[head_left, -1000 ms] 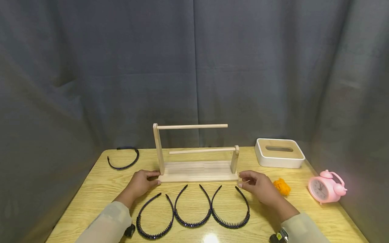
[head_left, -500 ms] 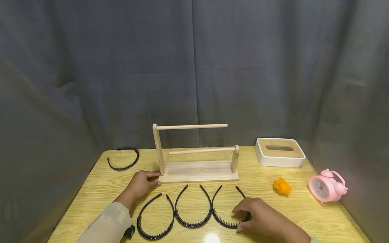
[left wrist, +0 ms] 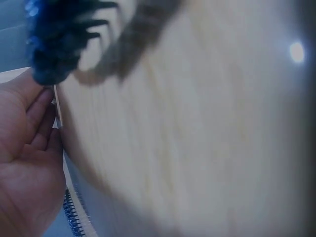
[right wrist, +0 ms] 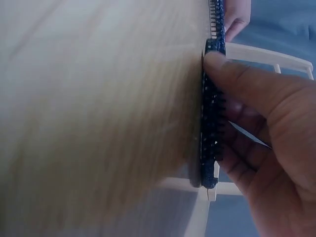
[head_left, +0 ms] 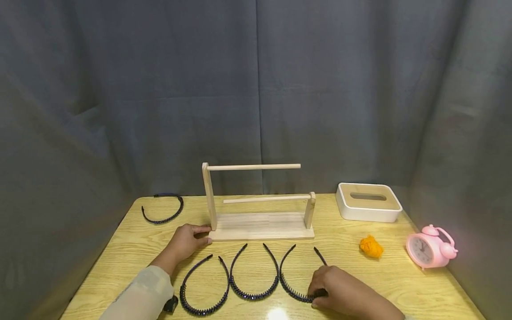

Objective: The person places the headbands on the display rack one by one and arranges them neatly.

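Note:
A pale wooden rack (head_left: 262, 224) with two horizontal rods stands mid-table. At the left end of its base my left hand (head_left: 185, 243) pinches the board's corner between thumb and fingers. My right hand (head_left: 338, 291) holds the right-hand dark toothed headband (head_left: 293, 293) by its curved lower right part; the thumb lies on its outer band (right wrist: 211, 113) in the right wrist view. Two more dark headbands lie in a row to its left, a middle headband (head_left: 256, 297) and a left headband (head_left: 203, 312). Both rods of the rack are bare.
Another dark headband (head_left: 170, 218) lies at the table's back left corner. To the right are a white tissue box (head_left: 368, 214) with a wooden top, an orange crumpled bundle (head_left: 371, 247) and a pink alarm clock (head_left: 434, 251). Grey curtains (head_left: 256, 89) surround the table.
My right hand has left the rack's right end, come down toward the front and taken hold of the right headband, which has shifted slightly right. The left hand stays at the rack.

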`<state>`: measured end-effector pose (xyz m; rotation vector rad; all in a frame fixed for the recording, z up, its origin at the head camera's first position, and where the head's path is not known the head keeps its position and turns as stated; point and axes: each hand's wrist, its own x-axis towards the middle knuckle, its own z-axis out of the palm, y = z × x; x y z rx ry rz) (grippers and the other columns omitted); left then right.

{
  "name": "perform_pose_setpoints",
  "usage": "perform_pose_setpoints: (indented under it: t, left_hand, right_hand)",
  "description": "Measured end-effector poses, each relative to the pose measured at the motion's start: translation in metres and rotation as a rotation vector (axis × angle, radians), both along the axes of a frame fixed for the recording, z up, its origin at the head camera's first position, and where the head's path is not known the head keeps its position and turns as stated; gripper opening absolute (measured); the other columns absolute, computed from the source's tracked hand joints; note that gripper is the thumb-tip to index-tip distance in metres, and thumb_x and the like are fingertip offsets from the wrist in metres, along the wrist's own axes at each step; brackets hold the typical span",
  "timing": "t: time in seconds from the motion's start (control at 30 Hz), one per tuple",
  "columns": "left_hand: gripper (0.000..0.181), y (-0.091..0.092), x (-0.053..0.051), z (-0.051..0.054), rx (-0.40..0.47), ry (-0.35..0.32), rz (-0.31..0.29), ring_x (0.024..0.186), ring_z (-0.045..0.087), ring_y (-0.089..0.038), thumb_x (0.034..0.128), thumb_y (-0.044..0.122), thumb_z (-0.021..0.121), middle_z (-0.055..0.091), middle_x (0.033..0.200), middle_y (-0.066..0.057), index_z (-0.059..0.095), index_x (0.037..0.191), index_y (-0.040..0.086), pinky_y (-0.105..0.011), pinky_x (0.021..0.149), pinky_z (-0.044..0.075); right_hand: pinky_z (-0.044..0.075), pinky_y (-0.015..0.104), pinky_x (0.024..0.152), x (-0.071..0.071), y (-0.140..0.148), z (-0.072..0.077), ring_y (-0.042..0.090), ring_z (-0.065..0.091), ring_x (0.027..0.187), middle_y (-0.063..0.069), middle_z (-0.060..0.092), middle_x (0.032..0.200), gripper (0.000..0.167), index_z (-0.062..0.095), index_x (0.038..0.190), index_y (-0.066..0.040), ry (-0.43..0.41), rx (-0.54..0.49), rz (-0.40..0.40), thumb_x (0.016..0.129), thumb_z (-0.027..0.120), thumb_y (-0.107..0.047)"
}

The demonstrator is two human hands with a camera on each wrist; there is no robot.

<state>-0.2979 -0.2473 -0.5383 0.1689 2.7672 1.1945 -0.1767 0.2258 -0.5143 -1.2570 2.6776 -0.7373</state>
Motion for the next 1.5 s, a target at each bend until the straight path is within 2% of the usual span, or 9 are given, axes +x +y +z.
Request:
perform_pose_setpoints:
  t: [0.13,0.3,0.43,0.6,0.77,0.93,1.03,1.13,1.5]
  left_hand:
    - [0.037,0.000,0.000,-0.001,0.002,0.005,-0.005,0.149,0.054,-0.044,0.0999,0.020,0.083,0.067,0.152,-0.015,0.079,0.136,0.015,-0.060,0.122,0.048]
    - [0.036,0.002,-0.002,0.000,0.002,0.023,-0.012,0.147,0.056,-0.044,0.0994,0.020,0.083,0.068,0.150,-0.015,0.080,0.135,0.014,-0.060,0.122,0.048]
    - [0.036,0.001,-0.003,0.001,0.002,0.025,-0.015,0.147,0.056,-0.044,0.0995,0.019,0.083,0.068,0.151,-0.016,0.080,0.135,0.014,-0.060,0.122,0.048]
    - [0.037,-0.001,-0.003,0.002,0.004,0.018,-0.007,0.148,0.055,-0.044,0.0999,0.019,0.082,0.066,0.152,-0.016,0.079,0.136,0.015,-0.060,0.123,0.048]
    - [0.037,-0.001,-0.003,0.002,0.008,0.010,-0.004,0.148,0.055,-0.044,0.1001,0.020,0.082,0.066,0.153,-0.015,0.079,0.137,0.016,-0.059,0.122,0.048]
    - [0.037,-0.001,-0.002,0.002,0.005,0.012,-0.006,0.148,0.055,-0.044,0.1001,0.020,0.082,0.066,0.153,-0.015,0.079,0.137,0.016,-0.060,0.122,0.048]
    - [0.037,-0.001,-0.001,0.002,0.003,0.014,-0.004,0.148,0.056,-0.044,0.1001,0.020,0.082,0.066,0.153,-0.015,0.079,0.136,0.016,-0.059,0.122,0.048]
    - [0.036,-0.001,0.000,0.002,0.005,0.018,-0.001,0.148,0.055,-0.045,0.0998,0.020,0.082,0.066,0.153,-0.016,0.080,0.136,0.015,-0.060,0.123,0.047]
    - [0.036,-0.001,0.001,-0.001,0.017,0.010,0.008,0.149,0.053,-0.046,0.0992,0.018,0.083,0.066,0.152,-0.016,0.080,0.135,0.014,-0.061,0.124,0.045]
  right_hand:
    - [0.056,0.019,0.076,0.002,-0.003,0.002,-0.009,0.059,0.087,-0.024,0.070,0.094,0.012,0.083,0.096,-0.028,0.071,0.037,0.035,0.091,0.090,-0.021]
    - [0.057,0.019,0.075,0.006,-0.002,0.009,-0.008,0.059,0.087,-0.024,0.069,0.096,0.009,0.081,0.100,-0.031,-0.028,0.005,-0.013,0.098,0.085,-0.023]
    - [0.061,0.023,0.076,0.011,-0.001,0.023,-0.006,0.062,0.090,-0.021,0.070,0.099,0.007,0.077,0.104,-0.028,-0.067,-0.121,-0.073,0.103,0.080,-0.022]
    - [0.062,0.025,0.073,0.013,-0.001,0.047,-0.005,0.064,0.090,-0.018,0.070,0.098,0.012,0.072,0.105,-0.025,0.050,-0.274,-0.119,0.104,0.077,-0.015]
    - [0.062,0.025,0.073,0.012,0.006,0.076,0.002,0.068,0.087,-0.006,0.075,0.097,0.008,0.073,0.106,-0.015,-0.134,-0.493,-0.212,0.105,0.072,-0.007]
    - [0.067,0.029,0.092,-0.003,0.012,0.098,0.012,0.078,0.096,0.003,0.079,0.103,0.018,0.069,0.111,0.006,-0.327,-0.907,-0.086,0.109,0.052,0.013]
    - [0.065,0.034,0.101,-0.015,0.008,0.111,0.016,0.077,0.099,0.004,0.076,0.104,0.030,0.070,0.112,0.003,-0.443,-1.133,-0.008,0.112,0.042,0.014]
    - [0.065,0.035,0.102,-0.027,0.002,0.125,0.015,0.077,0.096,0.003,0.075,0.099,0.031,0.073,0.110,-0.002,-0.518,-1.266,-0.071,0.114,0.044,0.007]
    - [0.063,0.028,0.103,-0.081,-0.019,0.140,0.017,0.078,0.101,0.004,0.066,0.107,0.017,0.073,0.101,-0.009,-0.632,-1.188,-0.406,0.113,0.062,-0.013]
